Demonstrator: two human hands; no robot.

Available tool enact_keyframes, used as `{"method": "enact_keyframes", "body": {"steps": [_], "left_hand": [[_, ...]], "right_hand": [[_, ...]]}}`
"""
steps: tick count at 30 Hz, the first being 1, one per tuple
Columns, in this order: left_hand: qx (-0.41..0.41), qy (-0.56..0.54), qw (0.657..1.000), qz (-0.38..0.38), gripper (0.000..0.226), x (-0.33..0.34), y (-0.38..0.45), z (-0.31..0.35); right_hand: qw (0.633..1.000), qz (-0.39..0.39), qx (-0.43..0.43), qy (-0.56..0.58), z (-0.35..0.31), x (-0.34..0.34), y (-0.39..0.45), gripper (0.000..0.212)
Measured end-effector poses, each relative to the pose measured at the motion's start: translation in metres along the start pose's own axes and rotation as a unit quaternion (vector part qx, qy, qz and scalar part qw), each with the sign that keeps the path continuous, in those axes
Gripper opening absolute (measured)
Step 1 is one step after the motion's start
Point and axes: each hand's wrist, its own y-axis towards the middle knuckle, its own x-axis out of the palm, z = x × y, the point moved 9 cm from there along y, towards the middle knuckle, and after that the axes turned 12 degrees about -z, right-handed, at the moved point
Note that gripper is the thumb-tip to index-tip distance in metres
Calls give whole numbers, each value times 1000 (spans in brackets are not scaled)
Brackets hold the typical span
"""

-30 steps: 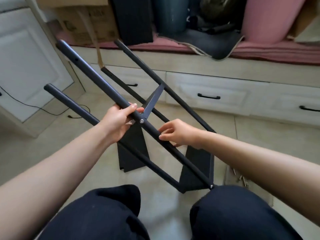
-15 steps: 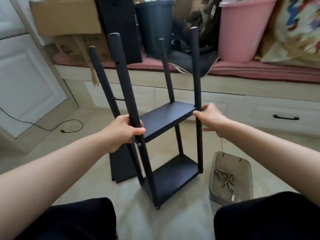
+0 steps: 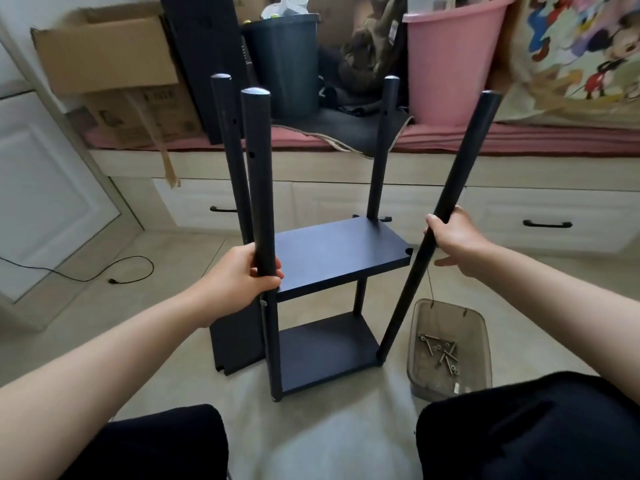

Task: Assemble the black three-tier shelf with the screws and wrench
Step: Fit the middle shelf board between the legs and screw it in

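Observation:
The black shelf frame stands upright on the floor with a middle board (image 3: 341, 252) and a bottom board (image 3: 325, 351) fixed between four round poles. My left hand (image 3: 239, 275) grips the near left pole (image 3: 259, 174) just above the middle board. The near right pole (image 3: 446, 209) leans outward to the right, off the middle board's notched corner, and my right hand (image 3: 453, 237) holds it with the thumb hooked round it. A loose black board (image 3: 235, 341) stands behind the left poles. Screws (image 3: 441, 351) lie in a clear plastic tray (image 3: 450, 317).
A low window seat with white drawers (image 3: 547, 216) runs across the back, carrying a cardboard box (image 3: 107, 57), a dark bin (image 3: 287, 60) and a pink tub (image 3: 450, 57). A black cable (image 3: 131, 271) lies on the tiled floor at left. My knees frame the bottom edge.
The frame went from lying tilted across my lap to standing upright on the floor. Since then the near right pole has swung outward with my right hand on it.

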Motion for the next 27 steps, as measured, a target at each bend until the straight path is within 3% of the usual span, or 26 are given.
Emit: {"method": "enact_keyframes", "body": {"steps": [7, 15, 21, 27], "left_hand": [[0, -58, 996, 69, 27, -19, 16, 4], [-7, -64, 996, 56, 34, -9, 44, 6], [-25, -8, 999, 39, 31, -18, 51, -4], [-31, 127, 990, 52, 27, -25, 36, -9]], "right_hand": [[997, -9, -72, -12, -3, -15, -25, 16], [993, -42, -112, 3, 6, -34, -62, 11], [989, -90, -115, 6, 15, -29, -78, 7], [985, -136, -100, -18, 21, -10, -81, 5]]}}
